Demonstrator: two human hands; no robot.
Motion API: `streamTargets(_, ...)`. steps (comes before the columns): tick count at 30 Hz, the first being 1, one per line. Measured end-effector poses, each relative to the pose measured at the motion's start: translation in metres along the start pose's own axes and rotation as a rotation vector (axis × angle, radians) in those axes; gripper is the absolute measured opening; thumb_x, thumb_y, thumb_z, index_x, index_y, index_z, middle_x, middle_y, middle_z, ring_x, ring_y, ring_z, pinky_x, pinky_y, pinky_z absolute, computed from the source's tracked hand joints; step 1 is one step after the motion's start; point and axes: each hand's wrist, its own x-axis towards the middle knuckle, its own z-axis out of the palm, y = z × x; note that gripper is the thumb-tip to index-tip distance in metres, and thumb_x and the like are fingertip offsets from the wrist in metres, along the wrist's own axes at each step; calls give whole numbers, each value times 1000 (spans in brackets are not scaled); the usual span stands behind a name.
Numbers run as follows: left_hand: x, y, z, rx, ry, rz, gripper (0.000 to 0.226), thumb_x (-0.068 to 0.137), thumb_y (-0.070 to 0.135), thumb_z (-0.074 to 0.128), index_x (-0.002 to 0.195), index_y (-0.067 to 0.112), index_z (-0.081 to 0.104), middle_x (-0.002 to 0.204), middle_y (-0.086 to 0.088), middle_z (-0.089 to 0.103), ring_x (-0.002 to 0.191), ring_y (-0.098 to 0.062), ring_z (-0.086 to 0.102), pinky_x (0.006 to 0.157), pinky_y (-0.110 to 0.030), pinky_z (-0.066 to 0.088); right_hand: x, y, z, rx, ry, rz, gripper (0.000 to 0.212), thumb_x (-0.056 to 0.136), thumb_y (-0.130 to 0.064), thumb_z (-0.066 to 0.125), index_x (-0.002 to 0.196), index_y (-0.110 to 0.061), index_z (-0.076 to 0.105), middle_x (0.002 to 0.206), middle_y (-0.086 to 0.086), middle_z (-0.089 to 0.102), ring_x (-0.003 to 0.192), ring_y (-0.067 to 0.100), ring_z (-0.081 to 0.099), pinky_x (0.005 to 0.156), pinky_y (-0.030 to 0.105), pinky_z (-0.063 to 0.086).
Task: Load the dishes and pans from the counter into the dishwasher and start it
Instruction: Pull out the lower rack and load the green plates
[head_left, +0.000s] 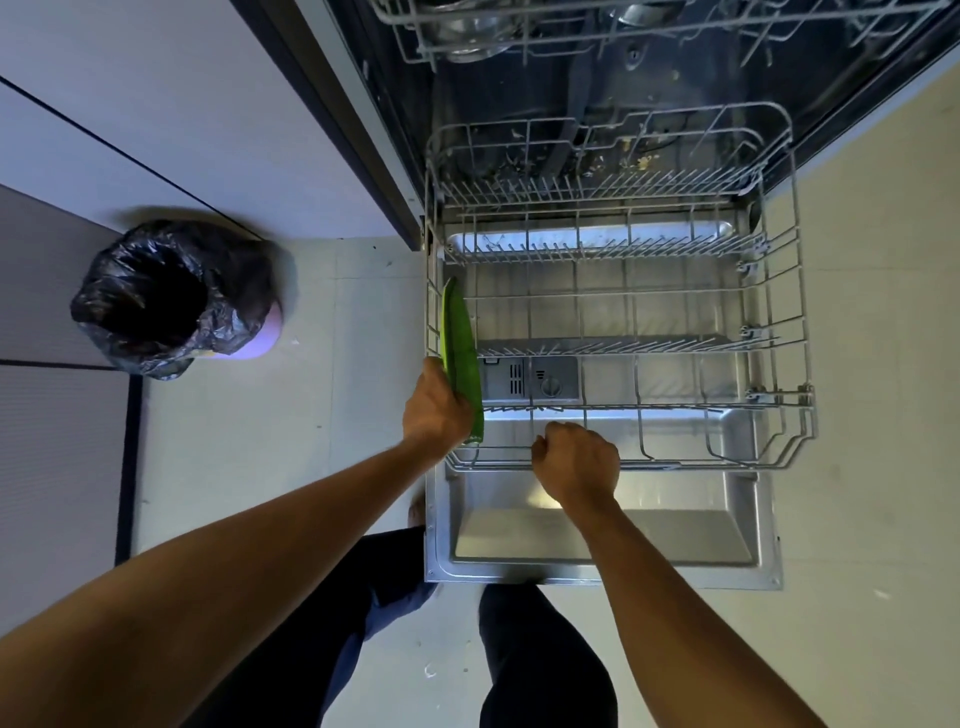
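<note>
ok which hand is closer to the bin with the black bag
Left. The left hand, gripping the green plate at the left side of the lower rack, is just right of the bin; the right hand grips the rack's front rim, farther right.

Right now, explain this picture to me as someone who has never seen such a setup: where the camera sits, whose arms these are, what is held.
There is no machine here: one wide-angle camera sits on a person's head and looks down, so both arms are that person's own. Below is an open dishwasher, its door folded flat, its lower rack pulled out over it. The left hand holds a flat green dish upright on edge at the rack's left side. The right hand grips the rack's front rim. A bin lined with a black bag stands on the floor to the left.
</note>
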Motion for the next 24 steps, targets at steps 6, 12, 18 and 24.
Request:
streamTargets(6, 3, 1, 29, -11, -22, 41, 48, 92, 5, 57, 134, 11, 33, 111, -8, 53, 91, -24, 58, 69, -28, 53, -3, -3, 1, 1, 29, 27, 29, 99, -37, 47, 87, -24, 70, 73, -6, 65, 62, 11, 53, 59, 23, 40)
streamTargets(12, -2, -15, 43, -55, 10, 106, 52, 93, 13, 60, 137, 13, 33, 116, -6, 55, 95, -20, 57, 59, -14, 44, -2, -6, 5, -1, 63, 43, 32, 99, -38, 45, 85, -22, 70, 70, -5, 65, 59, 13, 51, 57, 23, 35)
streamTargets(18, 4, -23, 43, -120, -21, 91, 60, 89, 23, 70, 136, 20, 33, 124, -5, 56, 102, -23, 60, 74, -30, 58, 0, -4, 6, -5, 59, 23, 34, 101, -40, 41, 98, -22, 70, 79, -3, 68, 64, 13, 52, 60, 23, 37)
streamTargets(24, 1, -23, 16, -147, -140, 90, 64, 89, 34, 70, 141, 18, 36, 118, 2, 52, 106, -18, 56, 87, -38, 55, -2, -6, -1, 81, -8, 52, 28, 98, -40, 50, 97, -22, 72, 83, -3, 71, 71, 13, 58, 66, 25, 42)
